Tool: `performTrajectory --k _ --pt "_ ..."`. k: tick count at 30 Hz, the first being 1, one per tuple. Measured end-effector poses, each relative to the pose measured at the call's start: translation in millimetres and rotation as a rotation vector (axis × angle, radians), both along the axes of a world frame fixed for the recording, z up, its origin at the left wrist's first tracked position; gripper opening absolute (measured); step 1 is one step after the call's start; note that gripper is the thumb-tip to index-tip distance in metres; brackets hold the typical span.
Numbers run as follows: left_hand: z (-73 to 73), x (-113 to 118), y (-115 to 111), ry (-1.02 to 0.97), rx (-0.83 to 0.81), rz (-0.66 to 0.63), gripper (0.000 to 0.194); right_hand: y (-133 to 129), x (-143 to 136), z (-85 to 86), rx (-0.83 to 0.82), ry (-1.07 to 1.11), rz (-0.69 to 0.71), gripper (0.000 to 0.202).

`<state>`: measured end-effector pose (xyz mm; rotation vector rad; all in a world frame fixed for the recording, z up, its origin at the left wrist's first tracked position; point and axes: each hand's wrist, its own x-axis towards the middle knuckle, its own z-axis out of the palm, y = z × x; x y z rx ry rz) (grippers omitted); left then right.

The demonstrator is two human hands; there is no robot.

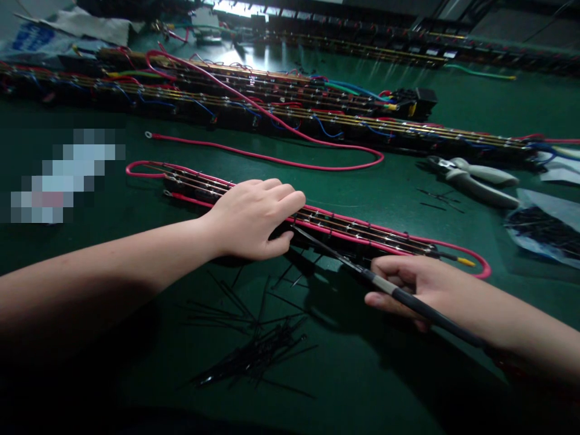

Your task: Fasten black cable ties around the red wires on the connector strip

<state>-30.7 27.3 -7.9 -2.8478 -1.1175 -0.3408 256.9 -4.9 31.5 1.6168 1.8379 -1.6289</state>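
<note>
A long dark strip [353, 229] with metal rails lies across the table in front of me. Red cable [383, 244] runs along both its long sides, loops at the ends and is bound by black cable ties. My left hand [258, 217] grips the strip near its middle, fingers over the top and thumb at the near side. To the right, my right hand [403, 284] is closed around a slim tool [385, 285] with a dark handle, a light band and a long pointed metal shaft. The tip meets the strip's near edge beside my left thumb.
Loose black cable ties [258, 356] lie in front of the strip. Pliers [475, 175] and a clear bag of cable ties [548, 229] are at right. Longer wired strips [281, 112] stretch behind, with a loose red cable [272, 158] before them.
</note>
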Motion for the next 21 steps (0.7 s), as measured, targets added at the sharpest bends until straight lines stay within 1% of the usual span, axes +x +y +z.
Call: performTrajectory --k 6,10,14,19,21 --pt "-0.1 0 0 0.003 0.013 -0.003 0.032 -1 2 -3.6 0.032 0.009 0.018 0.043" --pt "0.0 0 0 0.001 0.010 0.003 0.031 -1 3 -5.6 0.043 0.000 0.039 0.038" --pt "0.4 1 -1 0.001 0.002 -0.002 0.031 -4 6 -10.9 0.140 -0.034 0.086 0.033" --pt "0.9 2 -1 -0.004 0.007 0.008 0.030 -8 8 -19.4 0.171 -0.045 0.045 0.030" --pt "1.2 2 -1 -0.005 -0.002 0.006 0.030 -8 8 -19.0 0.198 -0.041 0.048 0.033"
